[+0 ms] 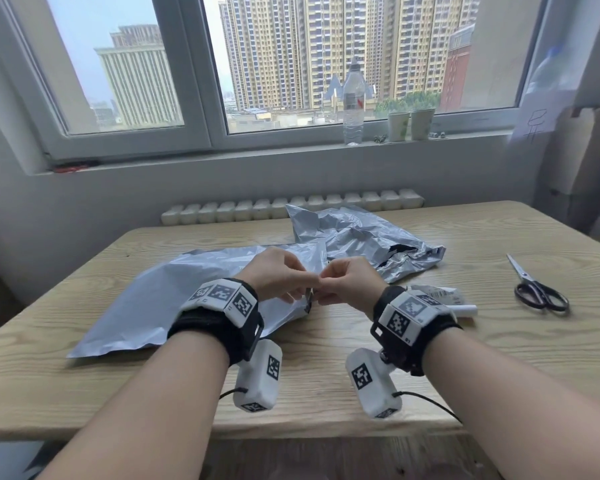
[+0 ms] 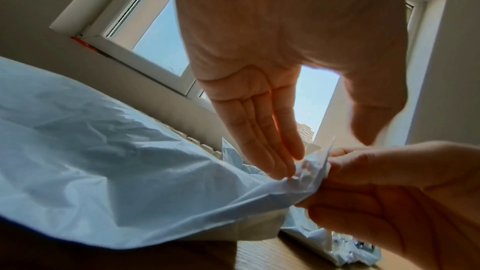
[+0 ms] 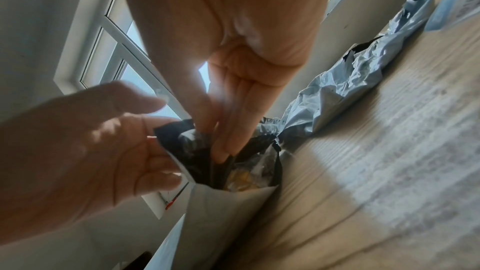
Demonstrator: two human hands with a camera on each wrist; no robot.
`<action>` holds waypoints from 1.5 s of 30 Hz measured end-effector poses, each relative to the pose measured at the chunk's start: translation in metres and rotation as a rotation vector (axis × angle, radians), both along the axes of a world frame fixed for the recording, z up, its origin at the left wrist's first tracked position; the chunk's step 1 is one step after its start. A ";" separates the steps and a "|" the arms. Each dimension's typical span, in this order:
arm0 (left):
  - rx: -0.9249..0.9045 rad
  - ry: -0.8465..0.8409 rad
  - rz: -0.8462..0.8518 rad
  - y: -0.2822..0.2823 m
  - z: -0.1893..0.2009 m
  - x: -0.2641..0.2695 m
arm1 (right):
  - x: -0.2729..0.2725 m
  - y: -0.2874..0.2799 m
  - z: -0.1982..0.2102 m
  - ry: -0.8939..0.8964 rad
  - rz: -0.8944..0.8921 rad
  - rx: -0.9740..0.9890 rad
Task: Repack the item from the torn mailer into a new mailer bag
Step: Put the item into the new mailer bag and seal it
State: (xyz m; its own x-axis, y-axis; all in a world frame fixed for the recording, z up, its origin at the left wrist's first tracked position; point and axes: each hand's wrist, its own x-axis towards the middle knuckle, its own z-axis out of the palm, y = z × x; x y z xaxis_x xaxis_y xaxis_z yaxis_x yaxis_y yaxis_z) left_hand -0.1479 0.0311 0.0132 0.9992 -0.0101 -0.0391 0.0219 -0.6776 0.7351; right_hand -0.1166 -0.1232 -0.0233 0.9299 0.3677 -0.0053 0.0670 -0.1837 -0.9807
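Observation:
The new grey mailer (image 1: 160, 303) lies flat on the wooden table (image 1: 360, 358), its mouth toward the middle. Both hands meet at that mouth. My right hand (image 1: 326, 289) pinches the mailer's bunched lip (image 2: 309, 174) between thumb and fingers. Straight fingers of my left hand (image 1: 291, 289) lie against the lip, with the thumb (image 2: 369, 129) lifted off it. The right wrist view looks into the black-lined mouth (image 3: 197, 151). Something yellowish in clear wrap (image 3: 241, 180) shows inside. The torn, crumpled mailer (image 1: 357, 237) lies behind the hands.
Scissors (image 1: 537, 292) lie at the right of the table. A printed label (image 1: 442, 294) and a white roll (image 1: 464, 310) sit just behind my right wrist. A water bottle (image 1: 353, 102) and two cups (image 1: 411, 123) stand on the window sill.

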 end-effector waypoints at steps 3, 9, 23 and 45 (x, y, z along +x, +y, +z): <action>0.211 -0.024 -0.016 -0.002 0.001 0.000 | 0.001 -0.002 -0.001 0.000 -0.008 -0.008; 0.500 -0.101 -0.012 -0.019 0.008 -0.004 | 0.000 0.001 0.001 -0.057 -0.045 -0.100; 0.555 -0.083 0.071 -0.021 0.017 0.001 | 0.008 0.000 0.001 0.015 -0.067 -0.121; 0.413 -0.049 0.185 -0.001 0.023 0.004 | 0.039 -0.034 0.015 0.419 -0.402 0.214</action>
State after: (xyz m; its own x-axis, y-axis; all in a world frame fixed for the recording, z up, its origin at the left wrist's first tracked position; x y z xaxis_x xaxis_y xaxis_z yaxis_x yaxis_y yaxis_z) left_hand -0.1435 0.0305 0.0366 0.9835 0.1749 0.0454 0.1416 -0.9021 0.4076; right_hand -0.0773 -0.1577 -0.0086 0.9307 0.0219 -0.3651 -0.3655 0.0890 -0.9265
